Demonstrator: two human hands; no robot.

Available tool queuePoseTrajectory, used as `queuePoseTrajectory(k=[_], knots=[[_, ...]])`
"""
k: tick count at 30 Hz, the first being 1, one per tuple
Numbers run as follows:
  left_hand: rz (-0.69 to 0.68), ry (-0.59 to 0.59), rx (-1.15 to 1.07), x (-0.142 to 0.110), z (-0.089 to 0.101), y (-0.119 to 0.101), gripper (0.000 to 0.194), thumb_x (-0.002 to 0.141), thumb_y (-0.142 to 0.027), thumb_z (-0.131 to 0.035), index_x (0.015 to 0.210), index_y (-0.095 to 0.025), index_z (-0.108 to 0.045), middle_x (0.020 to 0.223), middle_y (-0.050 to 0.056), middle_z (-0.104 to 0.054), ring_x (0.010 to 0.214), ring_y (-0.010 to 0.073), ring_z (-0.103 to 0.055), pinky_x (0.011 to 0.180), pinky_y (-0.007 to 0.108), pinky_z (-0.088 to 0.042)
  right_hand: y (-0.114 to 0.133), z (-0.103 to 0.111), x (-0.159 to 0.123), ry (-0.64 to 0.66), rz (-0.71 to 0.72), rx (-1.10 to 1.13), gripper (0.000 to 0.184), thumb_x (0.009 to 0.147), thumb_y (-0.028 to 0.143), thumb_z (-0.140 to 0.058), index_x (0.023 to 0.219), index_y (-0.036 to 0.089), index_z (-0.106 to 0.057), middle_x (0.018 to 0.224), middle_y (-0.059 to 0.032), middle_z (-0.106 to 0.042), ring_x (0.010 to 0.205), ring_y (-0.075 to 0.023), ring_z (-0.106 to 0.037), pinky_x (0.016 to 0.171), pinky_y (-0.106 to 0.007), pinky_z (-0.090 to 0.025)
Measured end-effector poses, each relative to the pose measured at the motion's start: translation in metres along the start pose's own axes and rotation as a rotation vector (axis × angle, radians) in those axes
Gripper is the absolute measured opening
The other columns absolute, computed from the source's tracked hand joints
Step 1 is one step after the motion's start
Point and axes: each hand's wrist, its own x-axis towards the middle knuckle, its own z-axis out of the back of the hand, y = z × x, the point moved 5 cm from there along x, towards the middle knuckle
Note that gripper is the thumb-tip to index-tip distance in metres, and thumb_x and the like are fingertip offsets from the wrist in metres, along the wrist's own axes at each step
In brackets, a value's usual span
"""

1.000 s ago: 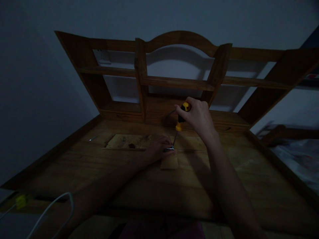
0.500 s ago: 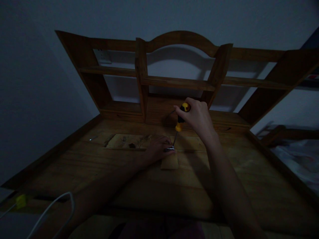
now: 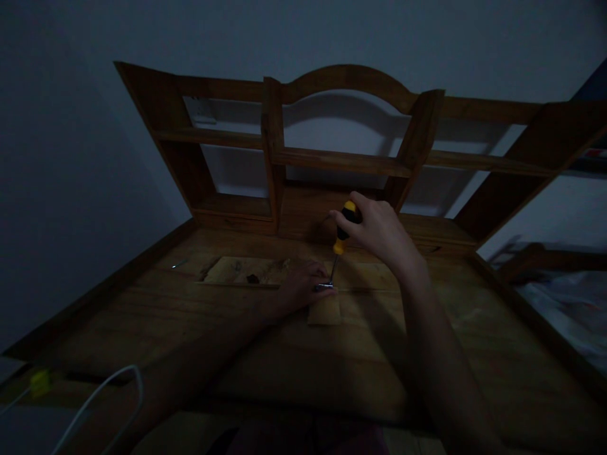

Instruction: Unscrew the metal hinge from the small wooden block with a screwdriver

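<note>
My right hand [image 3: 374, 227] is closed round the black and yellow handle of a screwdriver [image 3: 338, 245]. The shaft points down and slightly left, its tip on a small shiny metal piece [image 3: 325, 287], perhaps a hinge; its exact kind is too dark to tell. Low on the desk, my left hand [image 3: 303, 285] has its fingers closed about that metal piece from the left. Beneath the piece lies a short pale wooden block [image 3: 324, 311]. Just behind the hands stretches a long rough board [image 3: 241, 270] with a dark knot, partly covered by my left hand.
A wooden shelf unit [image 3: 341, 160] rises along the back of the desk [image 3: 265, 360]. On the desk's left lies a small thin metal object [image 3: 177, 265]. A white cable [image 3: 137, 379] loops over my left forearm, near a yellow item [image 3: 40, 383].
My right hand has shifted slightly down and turned a little round the screwdriver handle. The left hand keeps its hold on the metal piece. The whole view has moved slightly.
</note>
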Motion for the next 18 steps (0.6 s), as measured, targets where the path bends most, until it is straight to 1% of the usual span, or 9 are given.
queuePoseTrajectory(k=[4, 7, 8, 10, 12, 13, 15, 16, 18], knots=[[0.027, 0.017, -0.016, 0.000, -0.001, 0.000, 0.033, 0.094, -0.051, -0.062, 0.100, -0.020, -0.075, 0.107, 0.006, -0.066, 0.104, 0.0195, -0.059, 0.089, 0.033, -0.048, 0.005, 0.004, -0.004, 0.104, 0.026, 0.094, 0.022, 0.094, 0.036, -0.050, 0.104, 0.017, -0.051, 0.090, -0.0068, -0.064, 0.085, -0.0219, -0.062, 0.075, -0.032, -0.039], [0.023, 0.012, -0.021, 0.000, 0.001, -0.002, 0.033, 0.094, -0.050, -0.062, 0.102, -0.020, -0.075, 0.107, 0.006, -0.065, 0.104, 0.0191, -0.059, 0.090, 0.033, -0.048, 0.008, 0.006, -0.004, 0.141, 0.057, 0.153, 0.024, 0.091, 0.027, -0.050, 0.112, 0.016, -0.053, 0.095, -0.0062, -0.065, 0.089, -0.0216, -0.062, 0.080, -0.032, -0.042], [0.018, 0.008, -0.019, 0.000, 0.002, -0.003, 0.033, 0.093, -0.050, -0.063, 0.101, -0.020, -0.075, 0.107, 0.006, -0.065, 0.103, 0.0190, -0.059, 0.090, 0.033, -0.048, 0.008, 0.005, -0.003, 0.142, 0.068, 0.159, 0.024, 0.091, 0.027, -0.050, 0.111, 0.017, -0.054, 0.094, -0.0054, -0.065, 0.088, -0.0211, -0.062, 0.080, -0.032, -0.042], [0.014, -0.001, -0.012, 0.000, 0.003, -0.004, 0.033, 0.093, -0.050, -0.063, 0.100, -0.020, -0.075, 0.106, 0.005, -0.066, 0.103, 0.0187, -0.060, 0.090, 0.033, -0.048, 0.007, 0.003, -0.002, 0.122, 0.091, 0.147, 0.021, 0.094, 0.034, -0.052, 0.106, 0.018, -0.057, 0.091, -0.0040, -0.065, 0.085, -0.0205, -0.061, 0.077, -0.032, -0.043], [0.011, -0.008, -0.003, 0.001, 0.004, -0.005, 0.032, 0.094, -0.050, -0.063, 0.098, -0.020, -0.075, 0.105, 0.006, -0.066, 0.103, 0.0188, -0.060, 0.089, 0.033, -0.048, 0.006, 0.001, -0.001, 0.090, 0.116, 0.124, 0.024, 0.096, 0.041, -0.054, 0.104, 0.019, -0.060, 0.092, -0.0035, -0.064, 0.086, -0.0203, -0.061, 0.078, -0.032, -0.044], [0.007, -0.014, 0.002, 0.001, 0.004, -0.005, 0.032, 0.093, -0.049, -0.063, 0.098, -0.020, -0.075, 0.105, 0.006, -0.066, 0.102, 0.0189, -0.060, 0.089, 0.033, -0.048, 0.005, -0.001, 0.000, 0.078, 0.130, 0.114, 0.023, 0.096, 0.040, -0.054, 0.105, 0.020, -0.061, 0.097, -0.0039, -0.064, 0.089, -0.0205, -0.061, 0.081, -0.032, -0.044], [-0.008, -0.027, 0.006, 0.002, 0.003, -0.004, 0.031, 0.093, -0.049, -0.064, 0.097, -0.020, -0.075, 0.104, 0.006, -0.067, 0.101, 0.0191, -0.061, 0.087, 0.033, -0.049, 0.005, -0.003, -0.001, 0.064, 0.158, 0.102, 0.023, 0.095, 0.032, -0.055, 0.114, 0.020, -0.060, 0.110, -0.0056, -0.062, 0.099, -0.0215, -0.060, 0.090, -0.034, -0.044], [-0.016, -0.028, 0.004, 0.002, 0.003, -0.004, 0.031, 0.093, -0.049, -0.065, 0.097, -0.020, -0.075, 0.104, 0.005, -0.067, 0.100, 0.0190, -0.061, 0.087, 0.033, -0.049, 0.006, -0.004, -0.002, 0.059, 0.171, 0.099, 0.027, 0.093, 0.027, -0.054, 0.118, 0.020, -0.059, 0.116, -0.0066, -0.059, 0.104, -0.0221, -0.059, 0.094, -0.035, -0.043], [-0.024, -0.025, -0.005, 0.002, 0.002, -0.003, 0.030, 0.092, -0.049, -0.065, 0.098, -0.020, -0.075, 0.104, 0.005, -0.067, 0.100, 0.0186, -0.061, 0.087, 0.033, -0.049, 0.007, -0.004, -0.003, 0.057, 0.182, 0.105, 0.034, 0.089, 0.024, -0.054, 0.123, 0.019, -0.055, 0.123, -0.0082, -0.056, 0.109, -0.0236, -0.057, 0.099, -0.038, -0.042]])
